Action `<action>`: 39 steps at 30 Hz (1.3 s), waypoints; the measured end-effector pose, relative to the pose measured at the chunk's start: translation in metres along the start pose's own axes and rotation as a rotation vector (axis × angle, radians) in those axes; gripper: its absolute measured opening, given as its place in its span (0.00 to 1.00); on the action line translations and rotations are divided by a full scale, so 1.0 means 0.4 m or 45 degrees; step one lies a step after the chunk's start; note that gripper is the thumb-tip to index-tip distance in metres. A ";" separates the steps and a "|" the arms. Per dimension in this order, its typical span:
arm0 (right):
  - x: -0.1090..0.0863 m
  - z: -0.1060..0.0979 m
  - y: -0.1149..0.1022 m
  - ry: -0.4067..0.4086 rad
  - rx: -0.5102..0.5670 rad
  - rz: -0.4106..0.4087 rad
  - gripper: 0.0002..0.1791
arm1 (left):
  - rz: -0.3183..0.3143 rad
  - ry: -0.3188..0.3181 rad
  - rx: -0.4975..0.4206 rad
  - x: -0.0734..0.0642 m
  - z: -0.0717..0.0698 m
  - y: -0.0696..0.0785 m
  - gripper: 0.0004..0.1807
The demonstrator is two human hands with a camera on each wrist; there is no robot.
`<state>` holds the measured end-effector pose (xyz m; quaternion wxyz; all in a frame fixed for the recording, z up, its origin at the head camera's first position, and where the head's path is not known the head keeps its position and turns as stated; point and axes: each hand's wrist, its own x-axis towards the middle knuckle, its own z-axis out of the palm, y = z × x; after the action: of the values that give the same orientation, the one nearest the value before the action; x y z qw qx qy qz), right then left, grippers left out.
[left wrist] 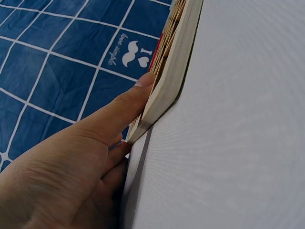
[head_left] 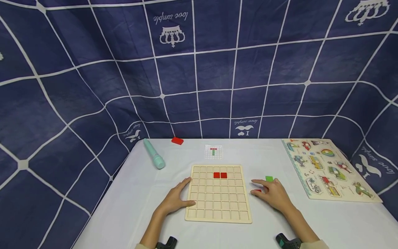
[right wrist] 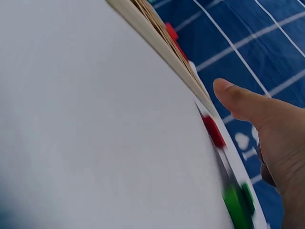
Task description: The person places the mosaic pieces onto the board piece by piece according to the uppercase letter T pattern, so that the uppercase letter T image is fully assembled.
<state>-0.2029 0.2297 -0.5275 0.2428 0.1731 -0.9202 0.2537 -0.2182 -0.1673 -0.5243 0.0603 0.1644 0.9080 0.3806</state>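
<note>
Two bare hands are nearest. The left hand [head_left: 174, 200] is spread at the left edge of a flat, pale wooden board with square cells [head_left: 217, 199], I suppose to keep it from sliding. The right hand [head_left: 275, 194] holds thumb and forefinger apart at a small, flat red tile [head_left: 257, 190] on the white table [head_left: 124, 193]. A bright green tile [head_left: 269, 178] lies just beyond, probably for easy reach. Two red square tiles [head_left: 216, 175] sit in neighbouring cells of the board. Farther, a white paper card with a printed grid [head_left: 213, 152] lies, perhaps, where eyes find it easily.

Only the left wrist view shows the board's thickness, with the thumb on its upper edge. The right wrist view shows that thumb clear of the red tile; the other fingertips are hidden there.
</note>
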 end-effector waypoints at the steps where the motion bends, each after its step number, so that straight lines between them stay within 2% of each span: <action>1: -0.006 -0.009 0.008 0.006 -0.007 0.003 0.23 | 0.009 0.000 0.001 -0.001 -0.001 -0.001 0.55; 7: -0.022 -0.040 0.024 0.006 -0.044 -0.004 0.23 | 0.058 0.000 0.000 -0.004 -0.002 -0.002 0.52; 15: -0.028 -0.043 0.017 -0.005 -0.039 0.002 0.23 | 0.075 -0.006 -0.007 -0.003 -0.003 0.001 0.51; 28: -0.040 -0.037 0.019 -0.156 -0.108 0.082 0.23 | 0.078 -0.002 0.017 -0.004 -0.002 0.001 0.50; 39: -0.040 -0.039 0.016 -0.186 -0.116 0.106 0.23 | 0.087 0.002 0.020 -0.005 -0.002 0.000 0.50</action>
<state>-0.1871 0.2467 -0.5269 0.1718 0.1417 -0.9524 0.2080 -0.2166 -0.1683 -0.5237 0.0451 0.1956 0.9049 0.3753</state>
